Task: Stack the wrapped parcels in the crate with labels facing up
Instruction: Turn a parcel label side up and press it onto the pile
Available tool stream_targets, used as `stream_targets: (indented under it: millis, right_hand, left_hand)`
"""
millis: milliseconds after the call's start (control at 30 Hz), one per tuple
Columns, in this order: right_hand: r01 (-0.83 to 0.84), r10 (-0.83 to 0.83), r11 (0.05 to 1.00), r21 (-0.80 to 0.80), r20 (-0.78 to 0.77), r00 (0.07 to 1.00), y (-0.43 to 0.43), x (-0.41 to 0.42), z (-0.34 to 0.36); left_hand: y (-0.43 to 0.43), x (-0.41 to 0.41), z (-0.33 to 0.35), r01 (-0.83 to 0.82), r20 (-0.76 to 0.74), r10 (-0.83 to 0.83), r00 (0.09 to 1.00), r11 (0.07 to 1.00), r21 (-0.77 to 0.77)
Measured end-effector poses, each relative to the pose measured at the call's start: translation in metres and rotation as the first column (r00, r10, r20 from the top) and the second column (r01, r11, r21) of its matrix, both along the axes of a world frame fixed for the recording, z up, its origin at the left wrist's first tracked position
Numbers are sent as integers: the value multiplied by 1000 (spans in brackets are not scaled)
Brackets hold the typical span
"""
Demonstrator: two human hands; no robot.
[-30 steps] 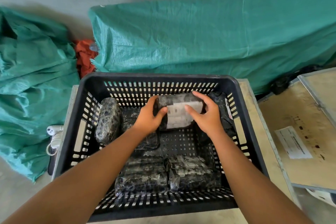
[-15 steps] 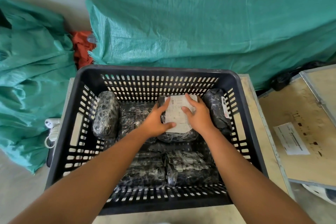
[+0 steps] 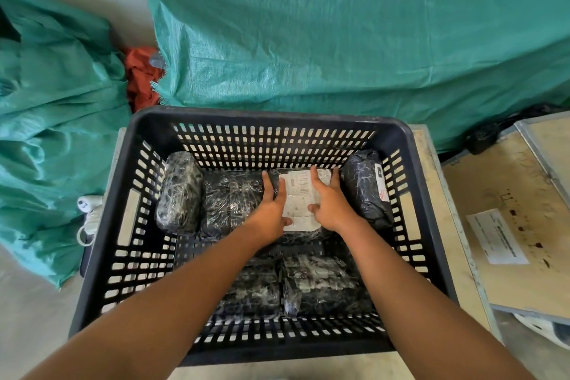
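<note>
Before the green tarpaulins (image 3: 339,55), in the black crate (image 3: 271,116) on the surface (image 3: 427,151), the labelled parcel (image 3: 298,194), held tilted a second ago, now lies flat in the back row; left hand (image 3: 273,210) and right hand (image 3: 331,207) press it flat-fingered, gripping nothing; placing looks done.

Left hand (image 3: 272,210) and right hand (image 3: 330,206) — both bare, unsleeved as far as visible.

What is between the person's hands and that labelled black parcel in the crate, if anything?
Nothing visible. The left hand and the right hand rest directly on the labelled parcel, which lies in the black crate's back row between a wrapped parcel and a leaning parcel.
</note>
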State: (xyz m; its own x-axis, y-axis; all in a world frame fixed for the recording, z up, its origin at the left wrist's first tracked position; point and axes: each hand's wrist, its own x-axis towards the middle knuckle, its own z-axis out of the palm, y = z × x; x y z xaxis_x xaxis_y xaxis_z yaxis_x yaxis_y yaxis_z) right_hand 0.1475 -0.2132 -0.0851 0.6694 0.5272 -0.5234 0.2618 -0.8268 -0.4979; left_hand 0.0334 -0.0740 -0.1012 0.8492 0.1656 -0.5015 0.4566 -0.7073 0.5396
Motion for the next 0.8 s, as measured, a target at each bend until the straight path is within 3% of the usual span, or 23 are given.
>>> stream_targets:
  millis: [167,400,500,600,667,733,800]
  right_hand:
    - [-70,72,995,-77,28,997,2,-4,-7]
    - [-80,89,971,-224,28,996,16,-6,6]
    - [-25,52,964,-264,95,994,28,-5,33]
    - [-65,89,993,-101,247,965,27,-7,71]
    - [-45,18,997,61,383,924,12,-11,97]
    - [8,-55,996,88,544,837,-8,-14,116]
    - [90,-102,995,50,581,807,-28,-17,122]
  left_hand:
    - [-7,2,-5,150,-44,-146,988,979,135]
    - [-1,11,1,157,-108,-144,984,979,127]
    - [-2,11,1,150,-115,-136,984,982,116]
    - [-1,10,-3,140,-101,-130,986,985,97]
    - [0,8,-7,135,-87,-128,988,988,75]
    - [3,5,-10,138,-61,-134,989,988,64]
    - [5,0,-12,136,-21,-135,991,990,42]
